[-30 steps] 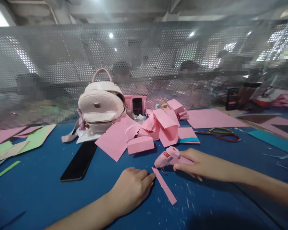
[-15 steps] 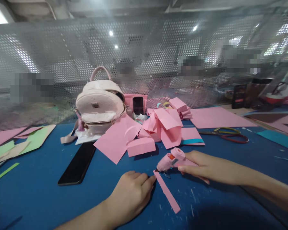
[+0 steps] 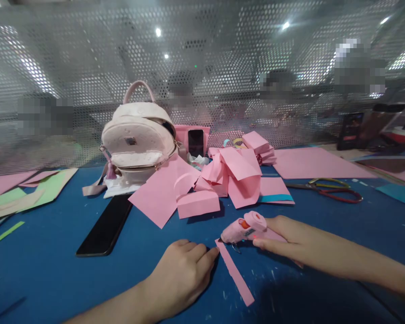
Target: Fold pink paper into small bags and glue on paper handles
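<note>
A narrow pink paper strip [image 3: 236, 274] lies slantwise on the blue table. My left hand [image 3: 184, 276] rests at its left, fingers curled, pressing the upper end with a fingertip. In my right hand [image 3: 285, 238] is a pink glue gun [image 3: 245, 228], tilted so that its dark nozzle touches or nearly touches the strip's top end. Just beyond the hands stand a folded pink paper box [image 3: 199, 204] and a heap of folded pink paper [image 3: 234, 173]. Part of the glue gun's handle is hidden by my right hand.
A black phone [image 3: 105, 227] and a white backpack [image 3: 140, 139] are at the left. Scissors [image 3: 334, 189] lie at the right, near a large pink sheet [image 3: 319, 163]. Green and pink papers [image 3: 49, 191] cover the far left. A perforated metal screen [image 3: 222, 58] rises behind.
The camera view has tilted down and shifted a little. The glue gun's nozzle stays at the strip's upper end, and my left hand keeps its place beside it.
</note>
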Demonstrator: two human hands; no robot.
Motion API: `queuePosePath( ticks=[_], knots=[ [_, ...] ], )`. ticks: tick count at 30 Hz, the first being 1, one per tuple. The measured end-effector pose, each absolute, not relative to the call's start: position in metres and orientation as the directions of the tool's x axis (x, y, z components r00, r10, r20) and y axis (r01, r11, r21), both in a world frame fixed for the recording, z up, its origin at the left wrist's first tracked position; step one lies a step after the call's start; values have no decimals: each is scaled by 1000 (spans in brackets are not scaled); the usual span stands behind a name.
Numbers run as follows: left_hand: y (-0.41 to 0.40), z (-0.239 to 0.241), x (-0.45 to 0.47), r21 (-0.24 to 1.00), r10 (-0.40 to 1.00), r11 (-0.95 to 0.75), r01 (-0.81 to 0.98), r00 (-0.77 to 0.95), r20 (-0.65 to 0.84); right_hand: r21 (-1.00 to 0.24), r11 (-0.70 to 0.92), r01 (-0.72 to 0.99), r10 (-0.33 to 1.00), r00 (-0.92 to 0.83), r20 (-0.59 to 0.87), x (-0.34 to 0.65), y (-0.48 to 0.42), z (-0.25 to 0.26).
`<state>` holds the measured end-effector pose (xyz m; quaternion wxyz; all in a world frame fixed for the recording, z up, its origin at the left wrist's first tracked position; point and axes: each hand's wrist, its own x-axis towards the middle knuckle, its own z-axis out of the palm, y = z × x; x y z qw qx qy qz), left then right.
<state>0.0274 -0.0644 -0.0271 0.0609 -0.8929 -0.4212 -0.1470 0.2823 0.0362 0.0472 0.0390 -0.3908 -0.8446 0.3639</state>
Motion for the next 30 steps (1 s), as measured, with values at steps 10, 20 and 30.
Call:
queuePosePath(
  ticks=[10,20,30],
  knots=[
    [-65,-29,28,12,732,-639,769,603,318,-738,469,486,572,-803,-166,278,34,53],
    [-65,-30,28,5,734,-633,774,598,320,-788,460,409,509,-849,-144,276,33,57],
    [-64,-30,29,7,734,-633,774,598,321,-790,453,413,518,-843,-143,278,33,55]
  ],
)
